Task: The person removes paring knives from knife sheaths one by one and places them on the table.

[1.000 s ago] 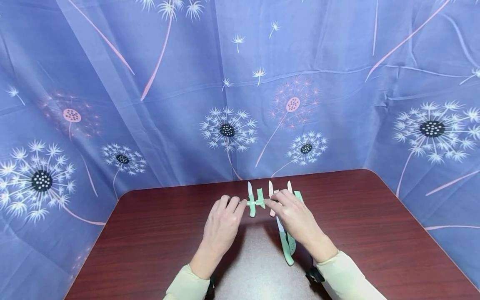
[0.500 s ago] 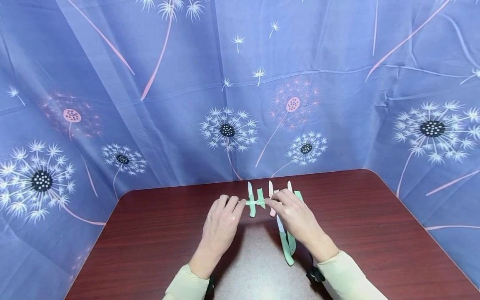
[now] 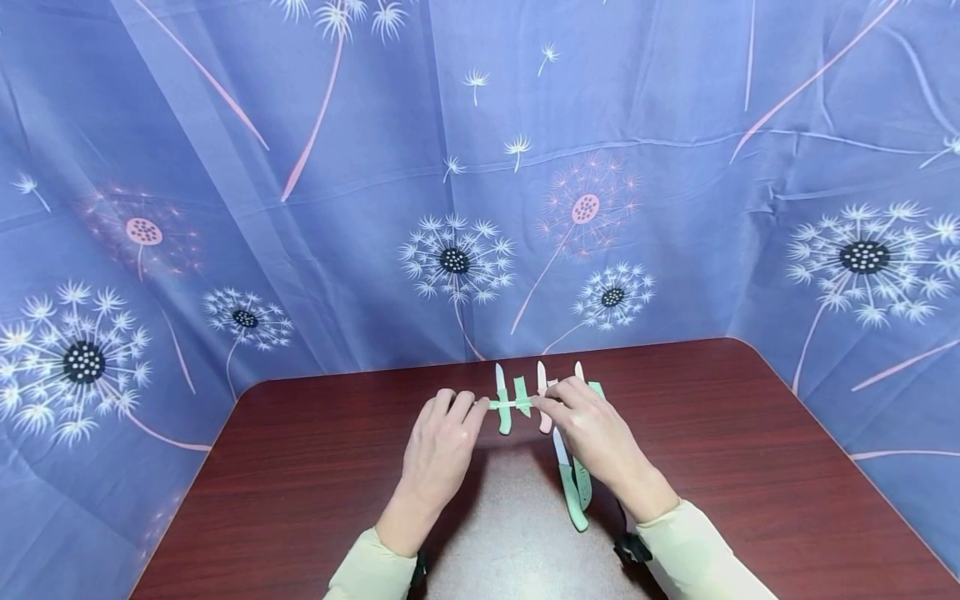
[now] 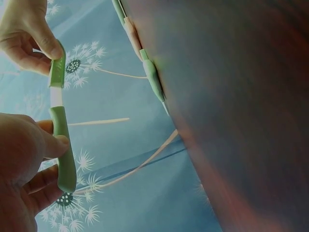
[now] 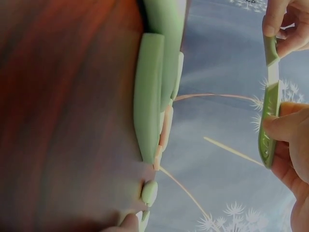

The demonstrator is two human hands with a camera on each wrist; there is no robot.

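My left hand (image 3: 442,442) grips the green handle of a small knife (image 4: 66,159), held level above the table. Across from it, my right hand (image 3: 600,437) pinches the knife's green sheath (image 5: 267,133) between thumb and fingers. The sheath covers the blade's outer part; a short white stretch of blade (image 4: 56,96) shows between sheath and handle. Behind the held knife lie a green-handled knife (image 3: 505,421) and a loose green sheath (image 3: 521,390). A pink-handled knife (image 3: 544,424) lies partly behind my right hand.
Near my right wrist lie a larger green knife (image 3: 572,500) and its green sheath (image 3: 583,490). Another white blade (image 3: 578,371) and a green sheath (image 3: 597,389) show beyond the right hand. A blue dandelion-print cloth (image 3: 337,275) hangs behind the brown table (image 3: 300,467).
My left hand has shifted slightly left with the handle, and the white stretch of blade in view looks a little longer. The right hand has barely moved. The knives on the table lie unchanged.
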